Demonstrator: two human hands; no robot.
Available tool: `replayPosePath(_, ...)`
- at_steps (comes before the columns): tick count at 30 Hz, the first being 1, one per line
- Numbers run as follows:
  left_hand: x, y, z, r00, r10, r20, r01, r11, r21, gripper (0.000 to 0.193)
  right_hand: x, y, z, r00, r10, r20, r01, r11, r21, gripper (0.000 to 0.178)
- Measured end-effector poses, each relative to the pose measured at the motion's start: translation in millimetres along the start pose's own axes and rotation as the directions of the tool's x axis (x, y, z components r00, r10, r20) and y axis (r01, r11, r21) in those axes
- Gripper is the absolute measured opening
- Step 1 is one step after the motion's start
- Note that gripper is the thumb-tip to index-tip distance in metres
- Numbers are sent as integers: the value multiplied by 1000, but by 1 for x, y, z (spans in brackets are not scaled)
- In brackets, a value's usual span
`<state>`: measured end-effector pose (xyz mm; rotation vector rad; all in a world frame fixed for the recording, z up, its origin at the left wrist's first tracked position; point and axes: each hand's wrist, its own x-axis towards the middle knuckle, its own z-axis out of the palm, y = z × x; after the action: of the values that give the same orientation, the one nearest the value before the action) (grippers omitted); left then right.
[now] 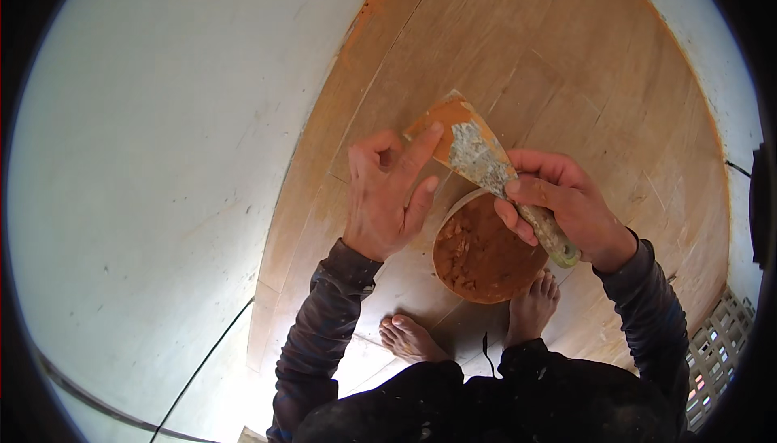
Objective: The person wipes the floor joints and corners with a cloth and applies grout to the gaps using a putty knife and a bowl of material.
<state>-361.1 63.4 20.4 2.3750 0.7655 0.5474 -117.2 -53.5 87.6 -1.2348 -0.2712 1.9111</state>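
A putty knife with a worn, crusted blade is in my right hand, my fingers wrapped round the base of its handle. Orange-brown paste coats the far part of the blade. My left hand holds nothing; its index fingertip touches the paste on the blade, the thumb is apart and the other fingers are curled. Below the knife stands a round bucket holding reddish-brown paste. My right hand and the knife's handle cover part of the bucket's right side.
Wood-look floor tiles spread underfoot, smeared orange along the edges. A pale wall rises on the left, another white wall on the right. My bare feet stand close to the bucket. A plastic crate sits at lower right.
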Motion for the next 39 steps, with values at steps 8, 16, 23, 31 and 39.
replayPosePath(8,-36,11,-17,997,48,60,-59,980,191,43,-47,4,3,998,-37,-44,44,982,182,30)
replayPosePath(16,-91,48,-3,956,-292,35,294,942,-162,34,-86,14,-2,972,-153,-176,39,853,-521,20)
replayPosePath(23,-125,71,30,730,-628,272,642,490,-590,42,-102,79,6,931,-292,-219,44,685,-727,20)
replayPosePath(31,-125,78,33,696,-633,339,620,292,-728,45,-96,118,18,895,-436,-90,73,343,-936,21)
replayPosePath(39,-123,80,37,637,-668,385,664,221,-714,44,-85,135,31,897,-440,-47,83,272,-959,21)
